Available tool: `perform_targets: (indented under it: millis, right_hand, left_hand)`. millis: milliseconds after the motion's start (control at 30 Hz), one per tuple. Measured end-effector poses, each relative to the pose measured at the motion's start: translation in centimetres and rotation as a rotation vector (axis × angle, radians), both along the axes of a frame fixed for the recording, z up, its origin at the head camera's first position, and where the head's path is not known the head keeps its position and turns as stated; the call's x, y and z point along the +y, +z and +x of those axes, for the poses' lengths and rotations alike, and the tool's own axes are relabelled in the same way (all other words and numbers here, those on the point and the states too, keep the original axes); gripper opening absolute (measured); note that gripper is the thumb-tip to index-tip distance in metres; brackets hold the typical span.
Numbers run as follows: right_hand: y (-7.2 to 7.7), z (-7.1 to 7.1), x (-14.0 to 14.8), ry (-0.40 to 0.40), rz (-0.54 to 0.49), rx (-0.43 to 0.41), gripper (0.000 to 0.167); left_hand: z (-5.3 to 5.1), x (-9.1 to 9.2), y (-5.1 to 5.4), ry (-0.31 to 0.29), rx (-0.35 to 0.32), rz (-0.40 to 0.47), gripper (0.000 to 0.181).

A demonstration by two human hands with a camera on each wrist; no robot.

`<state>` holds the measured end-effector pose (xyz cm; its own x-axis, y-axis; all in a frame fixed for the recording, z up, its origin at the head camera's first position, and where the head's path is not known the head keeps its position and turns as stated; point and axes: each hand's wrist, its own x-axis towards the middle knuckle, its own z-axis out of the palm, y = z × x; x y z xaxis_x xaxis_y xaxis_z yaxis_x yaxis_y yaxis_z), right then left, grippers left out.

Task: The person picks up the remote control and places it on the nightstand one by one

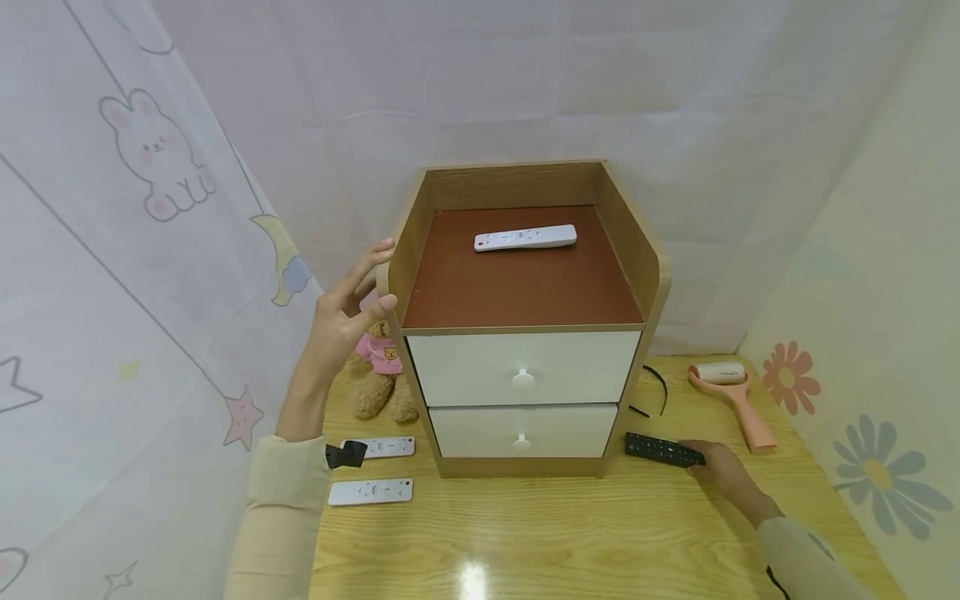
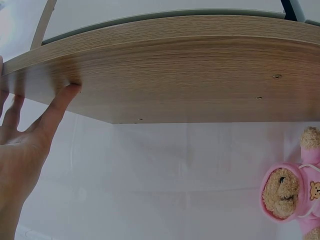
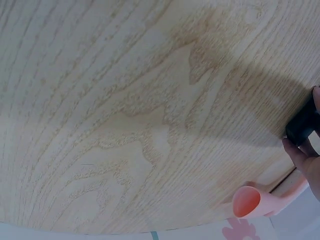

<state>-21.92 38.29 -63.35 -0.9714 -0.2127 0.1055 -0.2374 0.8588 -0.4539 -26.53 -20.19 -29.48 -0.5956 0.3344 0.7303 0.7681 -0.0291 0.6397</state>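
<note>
We see the left hand (image 1: 335,327) open, its fingers spread and touching the outer left side of the wooden cabinet (image 1: 632,242). In the right hand (image 1: 717,463) we see the black remote (image 1: 660,450), pinched at one end between thumb and fingers, to the right of the cabinet; we cannot tell whether it touches the table (image 1: 555,533). On the cabinet's top, between its raised edges, we find a white remote (image 1: 525,238). To the left we have a teddy bear (image 1: 383,357) and two more white remotes (image 1: 371,492), to the right a pink roller (image 1: 744,413)
</note>
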Motion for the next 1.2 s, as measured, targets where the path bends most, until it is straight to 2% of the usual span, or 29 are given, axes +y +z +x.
perform_targets:
  millis: [100,233,400,467,700,833,1033,1200]
  right_hand:
    - [0.5,0.2,0.0,-0.006,-0.005,-0.003,0.044]
    - [1.5,0.6,0.2,-0.009,-0.011,-0.012,0.046]
    - [2.6,1.1,0.7,-0.017,-0.006,0.015,0.049]
    - [3.0,1.2,0.9,-0.016,-0.001,0.043,0.049]
    - [4.7,1.7,1.2,-0.025,-0.007,0.083,0.05]
    - [5.7,1.6,1.5,-0.032,-0.019,0.116,0.05]
    - [7.7,1.3,1.7,-0.012,0.024,0.231,0.049]
    - [9.8,1.3,1.6,-0.01,0.013,0.22,0.048]
  left_hand:
    - [0.2,0.1,0.1,0.0,-0.006,0.002,0.052]
    - [0.9,0.4,0.8,0.004,0.0,-0.004,0.052]
    - [1.6,0.9,1.4,0.01,0.01,-0.02,0.051]
    - [1.5,0.9,1.4,0.01,0.006,-0.019,0.051]
    - [0.1,0.1,0.0,0.004,0.013,0.004,0.051]
    - [0.1,0.1,0.0,0.003,0.02,0.006,0.051]
    - [0.1,0.1,0.0,0.006,0.016,0.004,0.052]
    - [0.3,0.2,0.2,0.006,0.01,0.007,0.052]
